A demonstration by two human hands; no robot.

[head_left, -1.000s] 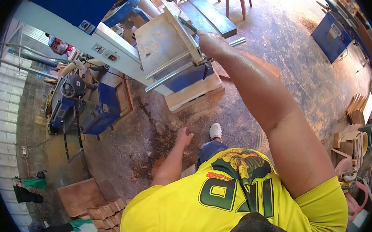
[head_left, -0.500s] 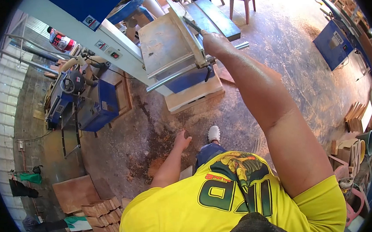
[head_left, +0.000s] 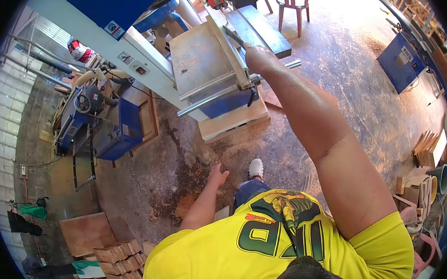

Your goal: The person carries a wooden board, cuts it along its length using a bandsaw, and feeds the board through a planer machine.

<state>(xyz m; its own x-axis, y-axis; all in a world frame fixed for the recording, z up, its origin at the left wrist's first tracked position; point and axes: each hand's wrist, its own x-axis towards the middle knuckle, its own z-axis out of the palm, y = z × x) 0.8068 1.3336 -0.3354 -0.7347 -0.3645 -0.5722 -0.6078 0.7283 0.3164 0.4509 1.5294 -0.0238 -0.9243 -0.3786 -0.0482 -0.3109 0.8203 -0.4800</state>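
Note:
My right arm reaches forward to the bandsaw. At its end my right hand is closed around the lower end of a dark narrow tool, which lies along the upright fence. The tool's exact kind is unclear, and the forearm partly hides the fingers. Beside the fence is the dusty saw table, with a metal rail across its front. My left hand hangs low above the floor, thumb and fingers apart, with nothing seen in it.
A blue machine stands on the left, another blue machine on the right. Stacked wood pieces lie at lower left. A red chair stands at the back. Sawdust covers parts of the floor. Another person is at far left.
The view has shifted slightly, so the saw sits a little lower and further right. My right hand stays on the tool at the fence. The distant person has changed posture.

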